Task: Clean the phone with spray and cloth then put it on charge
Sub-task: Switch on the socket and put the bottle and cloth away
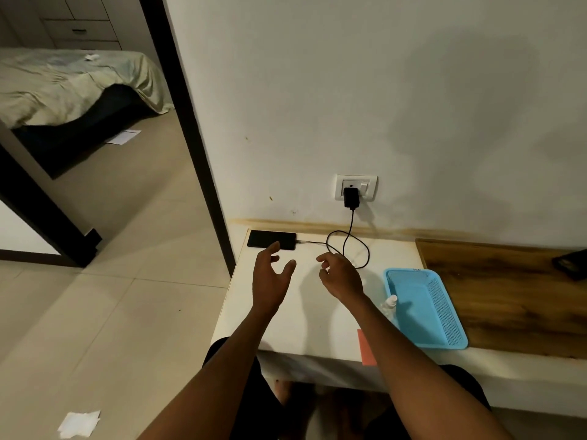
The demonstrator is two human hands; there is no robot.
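A black phone (pixel 270 239) lies flat at the back left corner of the white counter (pixel 305 312), against the wall. A black cable (pixel 347 246) runs from its right end in a loop up to a black charger (pixel 351 197) plugged into the wall socket (pixel 356 187). My left hand (pixel 273 281) hovers just in front of the phone, fingers spread, holding nothing. My right hand (pixel 341 276) is beside it near the cable loop, fingers loosely curled and empty. A small clear spray bottle (pixel 389 305) with a white cap stands behind my right forearm. An orange cloth (pixel 367 347) lies at the counter's front edge, partly hidden by my arm.
A blue plastic basket (pixel 425 308) sits right of the bottle. A wooden board (pixel 508 293) covers the counter's right part, with a dark object (pixel 571 263) at its far edge. A doorway with a bed beyond is on the left. White paper (pixel 79 423) lies on the floor.
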